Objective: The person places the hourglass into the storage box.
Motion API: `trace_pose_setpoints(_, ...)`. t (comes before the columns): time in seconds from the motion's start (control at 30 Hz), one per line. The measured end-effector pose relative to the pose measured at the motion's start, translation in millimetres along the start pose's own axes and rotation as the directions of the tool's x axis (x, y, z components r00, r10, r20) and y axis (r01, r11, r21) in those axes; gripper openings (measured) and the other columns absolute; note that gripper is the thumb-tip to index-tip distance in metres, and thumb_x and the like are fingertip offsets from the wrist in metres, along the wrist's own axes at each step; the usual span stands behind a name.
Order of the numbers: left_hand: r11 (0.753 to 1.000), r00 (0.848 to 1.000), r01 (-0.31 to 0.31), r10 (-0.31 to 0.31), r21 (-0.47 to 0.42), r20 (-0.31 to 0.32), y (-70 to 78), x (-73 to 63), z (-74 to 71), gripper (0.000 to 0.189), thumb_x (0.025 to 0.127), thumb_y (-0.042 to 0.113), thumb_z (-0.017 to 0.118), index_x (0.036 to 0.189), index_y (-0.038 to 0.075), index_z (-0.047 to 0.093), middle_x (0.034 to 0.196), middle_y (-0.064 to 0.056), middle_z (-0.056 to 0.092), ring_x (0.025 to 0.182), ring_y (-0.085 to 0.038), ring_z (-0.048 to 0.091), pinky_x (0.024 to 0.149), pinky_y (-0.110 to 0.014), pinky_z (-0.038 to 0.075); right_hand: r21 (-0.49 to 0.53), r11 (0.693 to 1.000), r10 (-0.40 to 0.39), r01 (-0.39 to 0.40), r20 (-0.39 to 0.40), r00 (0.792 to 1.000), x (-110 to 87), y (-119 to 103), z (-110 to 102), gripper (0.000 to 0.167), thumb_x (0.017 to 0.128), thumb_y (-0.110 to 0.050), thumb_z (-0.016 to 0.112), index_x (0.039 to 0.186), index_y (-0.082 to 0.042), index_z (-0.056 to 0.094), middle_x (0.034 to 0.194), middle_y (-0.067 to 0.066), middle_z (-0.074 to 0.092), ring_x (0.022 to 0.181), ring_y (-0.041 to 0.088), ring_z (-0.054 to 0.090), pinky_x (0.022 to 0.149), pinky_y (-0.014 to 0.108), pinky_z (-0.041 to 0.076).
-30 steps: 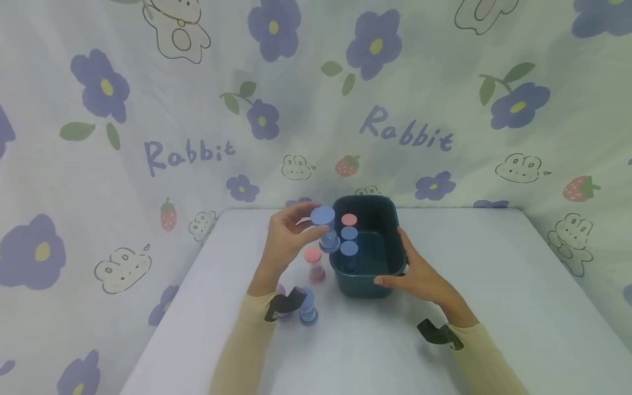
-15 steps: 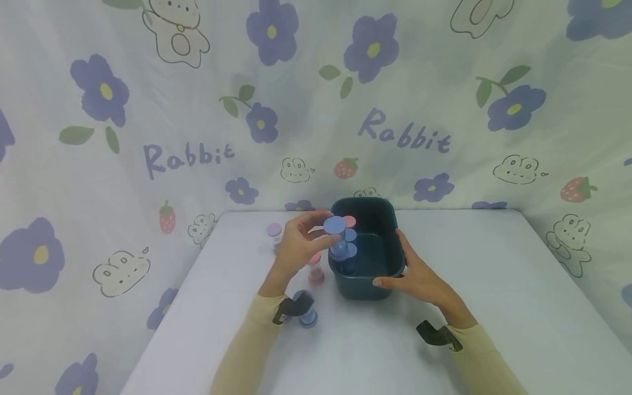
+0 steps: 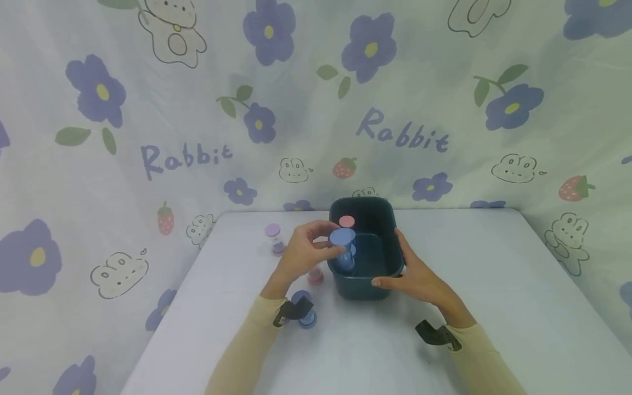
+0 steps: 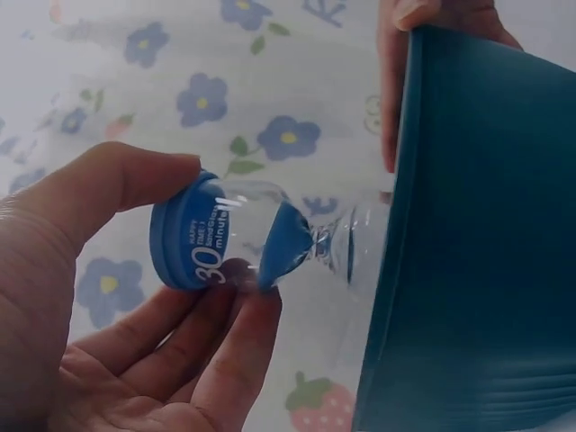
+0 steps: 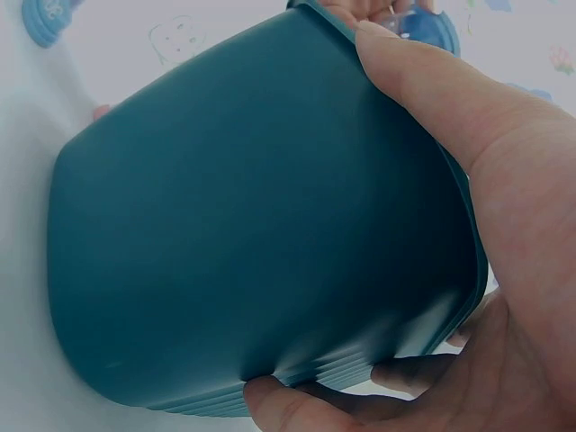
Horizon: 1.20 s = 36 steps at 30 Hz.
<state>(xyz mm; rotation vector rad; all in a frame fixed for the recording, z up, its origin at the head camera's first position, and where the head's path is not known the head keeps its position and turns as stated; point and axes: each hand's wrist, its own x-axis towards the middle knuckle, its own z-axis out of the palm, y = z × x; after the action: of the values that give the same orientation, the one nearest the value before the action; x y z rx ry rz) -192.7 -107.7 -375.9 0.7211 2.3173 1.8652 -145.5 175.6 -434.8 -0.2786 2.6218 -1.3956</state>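
Note:
My left hand (image 3: 307,249) pinches a blue sand timer (image 4: 286,238) by its upper cap, thumb on one side and fingers on the other. In the left wrist view the cap reads 30 minutes, and the lower end passes behind the rim of the dark teal bin (image 3: 367,288). My right hand (image 3: 421,277) grips the bin's right side, with the thumb at the near rim and fingers along the outer wall (image 5: 225,207). Inside, at the left, stands a pink-capped sand timer (image 3: 346,221). Blue ones in front of it are mostly hidden by the held timer.
Left of the bin, on the white table (image 3: 494,285), stand a purple sand timer (image 3: 274,240), a pink one (image 3: 315,276) partly behind my left hand, and a blue one (image 3: 307,317) beside my left wrist. A patterned cloth (image 3: 306,109) hangs behind the table.
My left hand has carried the blue sand timer right and down, from beside the bin to its left inner part. The purple timer has come into view behind it. My right hand keeps its place.

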Motion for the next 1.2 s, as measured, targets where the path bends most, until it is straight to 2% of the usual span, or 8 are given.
trace_pose_setpoints(0.17, 0.999, 0.998, 0.039, -0.041, 0.037, 0.051, -1.2, -0.2, 1.0, 0.045, 0.082, 0.009, 0.085, 0.124, 0.007, 0.068, 0.123, -0.013, 0.071, 0.111, -0.027, 0.073, 0.100, -0.038, 0.058, 0.006, 1.000, -0.001, 0.001, 0.000, 1.000, -0.1, 0.6, -0.1, 0.131, 0.078, -0.056, 0.085, 0.166, -0.028, -0.008, 0.176, 0.014, 0.005, 0.156, 0.052, 0.019, 0.112, 0.072, 0.039)
trace_pose_setpoints(0.37, 0.992, 0.991, 0.092, -0.100, 0.088, 0.092, -3.5, 0.3, 0.7, 0.049, 0.083, 0.014, 0.085, 0.128, 0.008, 0.066, 0.127, -0.012, 0.070, 0.119, -0.035, 0.071, 0.103, -0.041, 0.057, 0.004, 1.000, -0.007, 0.007, -0.002, 1.000, -0.6, -0.7, -0.7, 0.131, 0.078, -0.054, 0.085, 0.166, -0.026, -0.008, 0.176, 0.015, 0.005, 0.156, 0.052, 0.020, 0.112, 0.072, 0.039)
trace_pose_setpoints(0.63, 0.976, 0.979, 0.148, -0.167, 0.161, 0.113, -3.7, -0.1, 0.7, 0.049, 0.082, 0.016, 0.086, 0.128, 0.013, 0.067, 0.128, -0.006, 0.071, 0.120, -0.031, 0.071, 0.105, -0.045, 0.056, -0.003, 1.000, -0.006, 0.006, -0.003, 1.000, 0.0, 0.9, -0.1, 0.131, 0.078, -0.055, 0.085, 0.166, -0.026, -0.008, 0.176, 0.015, 0.005, 0.156, 0.052, 0.020, 0.112, 0.071, 0.040)
trace_pose_setpoints(0.87, 0.962, 0.973, 0.151, -0.186, 0.227, 0.138, -6.0, 2.3, 2.0, 0.051, 0.082, 0.016, 0.085, 0.129, 0.012, 0.067, 0.130, -0.007, 0.070, 0.122, -0.034, 0.070, 0.104, -0.046, 0.057, -0.010, 1.000, -0.003, 0.003, -0.003, 1.000, 0.6, 1.7, -0.1, 0.131, 0.079, -0.055, 0.084, 0.166, -0.026, -0.009, 0.176, 0.015, 0.005, 0.156, 0.053, 0.020, 0.112, 0.072, 0.039)
trace_pose_setpoints(1.07, 0.928, 0.959, 0.174, -0.236, 0.331, 0.158, -5.0, 5.6, 5.1, 0.051, 0.082, 0.018, 0.085, 0.130, 0.014, 0.066, 0.130, -0.003, 0.069, 0.124, -0.029, 0.069, 0.105, -0.044, 0.056, -0.013, 1.000, -0.007, 0.007, -0.007, 1.000, 0.8, 2.6, -0.2, 0.131, 0.079, -0.055, 0.084, 0.166, -0.025, -0.008, 0.176, 0.015, 0.006, 0.156, 0.052, 0.021, 0.112, 0.072, 0.039)
trace_pose_setpoints(1.2, 0.899, 0.957, 0.144, -0.232, 0.413, 0.173, -2.1, 8.4, 7.3, 0.051, 0.082, 0.018, 0.085, 0.129, 0.012, 0.067, 0.128, -0.004, 0.071, 0.122, -0.025, 0.069, 0.106, -0.043, 0.056, -0.013, 1.000, -0.007, 0.007, -0.009, 1.000, 0.8, 3.0, -0.4, 0.131, 0.079, -0.055, 0.084, 0.166, -0.025, -0.007, 0.176, 0.015, 0.006, 0.156, 0.052, 0.021, 0.112, 0.071, 0.040)
